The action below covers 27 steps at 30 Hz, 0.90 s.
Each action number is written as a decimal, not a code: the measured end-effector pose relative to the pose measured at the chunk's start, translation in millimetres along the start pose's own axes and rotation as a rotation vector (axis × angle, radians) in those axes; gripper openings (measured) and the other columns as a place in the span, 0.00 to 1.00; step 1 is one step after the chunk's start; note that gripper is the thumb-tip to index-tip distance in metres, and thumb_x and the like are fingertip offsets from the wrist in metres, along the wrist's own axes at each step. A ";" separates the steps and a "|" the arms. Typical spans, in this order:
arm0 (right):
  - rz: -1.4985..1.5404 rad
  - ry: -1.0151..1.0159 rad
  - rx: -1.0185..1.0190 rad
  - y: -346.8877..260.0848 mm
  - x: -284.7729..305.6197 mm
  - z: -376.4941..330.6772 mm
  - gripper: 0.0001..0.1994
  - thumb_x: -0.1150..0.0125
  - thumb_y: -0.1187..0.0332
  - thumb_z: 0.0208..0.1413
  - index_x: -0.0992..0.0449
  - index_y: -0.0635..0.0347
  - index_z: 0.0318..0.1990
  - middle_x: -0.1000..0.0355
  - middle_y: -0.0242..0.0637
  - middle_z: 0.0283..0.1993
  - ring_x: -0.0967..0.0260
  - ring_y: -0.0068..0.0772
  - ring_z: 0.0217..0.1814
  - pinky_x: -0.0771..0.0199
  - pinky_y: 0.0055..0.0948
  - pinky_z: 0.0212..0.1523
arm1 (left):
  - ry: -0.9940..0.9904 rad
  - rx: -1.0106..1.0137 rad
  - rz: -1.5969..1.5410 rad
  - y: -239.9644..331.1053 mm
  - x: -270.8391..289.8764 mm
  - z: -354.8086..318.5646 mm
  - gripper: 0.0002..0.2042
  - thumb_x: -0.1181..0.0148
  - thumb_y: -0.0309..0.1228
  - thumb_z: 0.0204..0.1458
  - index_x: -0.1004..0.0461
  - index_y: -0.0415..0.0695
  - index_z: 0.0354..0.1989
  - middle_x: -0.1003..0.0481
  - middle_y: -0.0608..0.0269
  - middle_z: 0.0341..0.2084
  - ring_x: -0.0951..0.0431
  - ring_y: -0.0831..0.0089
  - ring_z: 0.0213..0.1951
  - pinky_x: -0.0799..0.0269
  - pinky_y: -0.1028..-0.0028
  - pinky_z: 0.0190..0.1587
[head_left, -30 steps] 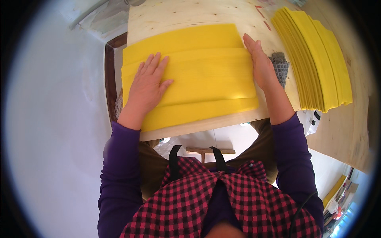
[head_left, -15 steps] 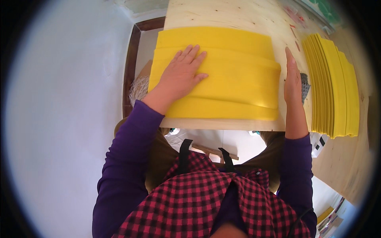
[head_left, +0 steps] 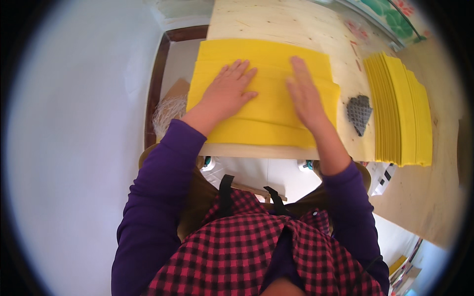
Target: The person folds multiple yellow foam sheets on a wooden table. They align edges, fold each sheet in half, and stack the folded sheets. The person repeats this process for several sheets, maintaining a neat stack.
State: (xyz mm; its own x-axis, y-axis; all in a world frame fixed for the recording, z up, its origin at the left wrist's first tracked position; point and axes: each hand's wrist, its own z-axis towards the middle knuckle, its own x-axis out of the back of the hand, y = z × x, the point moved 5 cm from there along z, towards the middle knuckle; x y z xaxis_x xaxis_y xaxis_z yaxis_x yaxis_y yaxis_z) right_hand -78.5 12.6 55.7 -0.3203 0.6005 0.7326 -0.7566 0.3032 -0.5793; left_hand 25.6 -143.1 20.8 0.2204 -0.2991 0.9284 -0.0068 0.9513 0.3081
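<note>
The folded yellow felt sheet (head_left: pixel 266 93) is pressed flat by the left hand (head_left: pixel 228 92) and right hand (head_left: pixel 303 96), both open-palmed, nothing gripped, on the pale wooden board (head_left: pixel 276 19).

My left hand (head_left: pixel 228 91) lies flat, palm down, fingers spread a little and pointing away from me. My right hand (head_left: pixel 304 96) lies flat too, close beside it, fingers together. Both arms reach forward in purple sleeves. Neither hand holds anything.
</note>
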 end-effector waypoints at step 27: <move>-0.677 -0.098 -0.458 49.6 9.2 -36.0 0.40 0.61 0.41 0.61 0.51 0.70 0.67 0.57 0.52 0.73 0.64 0.44 0.76 0.65 0.42 0.72 | -0.006 -0.027 -0.141 -5.9 10.8 5.4 0.26 0.50 0.40 0.59 0.41 0.40 0.63 0.42 0.49 0.64 0.47 0.53 0.67 0.54 0.58 0.68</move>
State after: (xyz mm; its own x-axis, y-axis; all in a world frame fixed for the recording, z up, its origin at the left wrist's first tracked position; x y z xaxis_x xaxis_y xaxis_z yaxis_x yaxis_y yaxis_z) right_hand -98.5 59.7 20.8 0.0572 0.1187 0.9913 -0.5035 0.8608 -0.0740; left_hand 22.8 -152.4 30.2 0.2117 -0.4307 0.8773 0.0503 0.9013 0.4303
